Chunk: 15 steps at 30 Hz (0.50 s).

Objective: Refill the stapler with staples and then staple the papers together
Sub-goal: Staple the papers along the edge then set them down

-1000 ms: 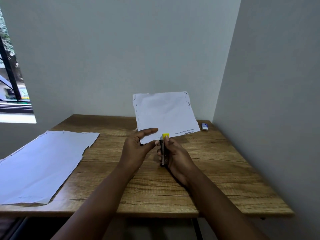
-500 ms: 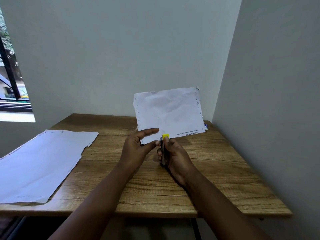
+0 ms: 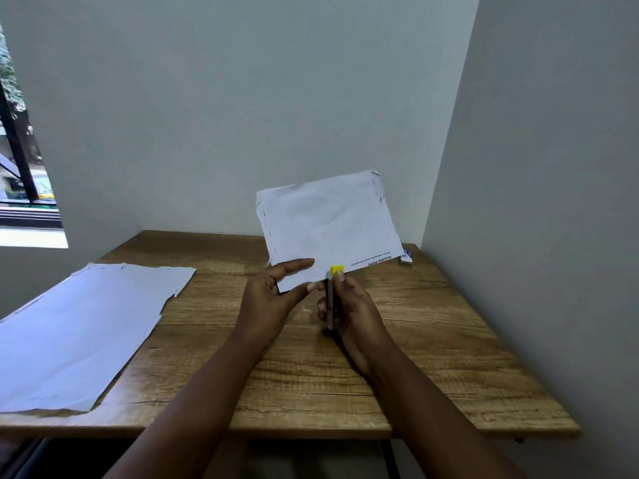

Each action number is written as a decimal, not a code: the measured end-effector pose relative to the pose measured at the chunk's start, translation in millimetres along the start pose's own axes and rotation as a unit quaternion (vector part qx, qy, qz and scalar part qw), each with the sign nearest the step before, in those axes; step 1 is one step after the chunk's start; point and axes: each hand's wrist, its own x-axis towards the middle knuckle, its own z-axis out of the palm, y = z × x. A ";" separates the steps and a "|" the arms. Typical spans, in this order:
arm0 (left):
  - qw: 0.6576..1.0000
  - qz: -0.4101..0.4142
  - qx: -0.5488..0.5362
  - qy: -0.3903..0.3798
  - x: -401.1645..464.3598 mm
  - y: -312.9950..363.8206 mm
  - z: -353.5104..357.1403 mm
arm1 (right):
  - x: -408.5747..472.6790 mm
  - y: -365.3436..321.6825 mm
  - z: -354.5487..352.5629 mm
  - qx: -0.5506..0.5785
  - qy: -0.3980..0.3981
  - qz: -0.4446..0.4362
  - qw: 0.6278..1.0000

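**Stapler at the edge of a held paper set, over a wooden table**

Left hand (image 3: 273,299): raised above the table, forefinger straight along the near face of the papers, thumb under their lower edge; it pinches the lower left corner.

Papers (image 3: 328,223): white, creased, held nearly upright and tilted, lower edge toward the viewer. Rows of staples run down the left and right margins. A line of small print sits upside down near the lower right corner.

Right hand (image 3: 352,309): fingers curled round the stapler, thumb on top near its tip.

Stapler (image 3: 331,302): slim, dark and metallic with a yellow tip, held on edge and pointing away from the viewer. The tip meets the lower edge of the papers, just right of the left thumb. Whether the edge sits inside its mouth cannot be told.

Table (image 3: 345,382): wood grain, set in a wall corner.

Sheets (image 3: 76,333): a second white lot lying flat at the table's left, overhanging its edge.

Box (image 3: 406,256): small, white and blue, at the far right corner, beside the wall.

Window (image 3: 20,167): far left.
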 end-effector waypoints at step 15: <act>0.998 -0.013 0.013 -0.059 -4.3 -1.8 -2.3 | 14.1 -17.3 -64.1 -0.244 0.288 -0.245 0.893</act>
